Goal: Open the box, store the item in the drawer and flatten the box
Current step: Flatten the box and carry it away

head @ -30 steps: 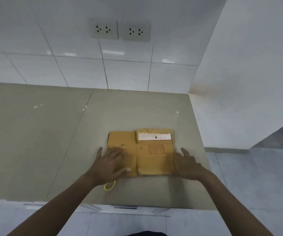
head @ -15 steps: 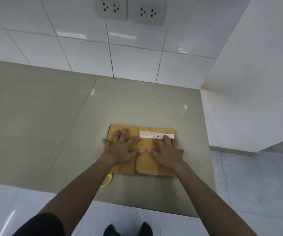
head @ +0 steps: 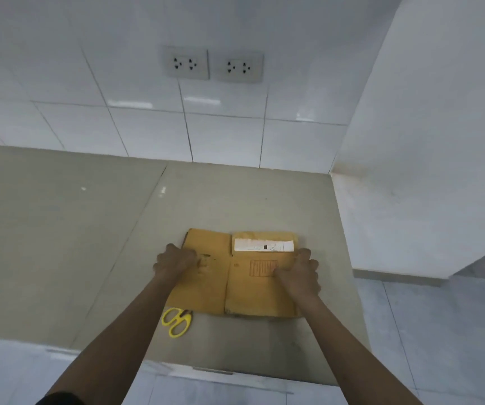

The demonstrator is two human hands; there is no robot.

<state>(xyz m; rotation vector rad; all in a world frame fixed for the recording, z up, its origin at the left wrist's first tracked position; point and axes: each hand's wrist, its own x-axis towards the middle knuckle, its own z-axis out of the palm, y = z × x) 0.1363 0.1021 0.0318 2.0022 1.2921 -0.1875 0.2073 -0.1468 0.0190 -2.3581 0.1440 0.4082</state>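
Two bare forearms in view, no watch, rings, gloves or bands seen. Left hand [head: 175,263] and right hand [head: 299,274] both bare; knuckles and finger backs show, nails too small to tell. Left arm bare up to approx. the elbow, where a dark, prob. black sleeve [head: 60,399] edge shows at the bottom frame edge; only a small curved bit visible, fabric type can't tell. Right arm bare all the way to the frame edge, no sleeve visible there. No markings or tattoos visible on either arm.
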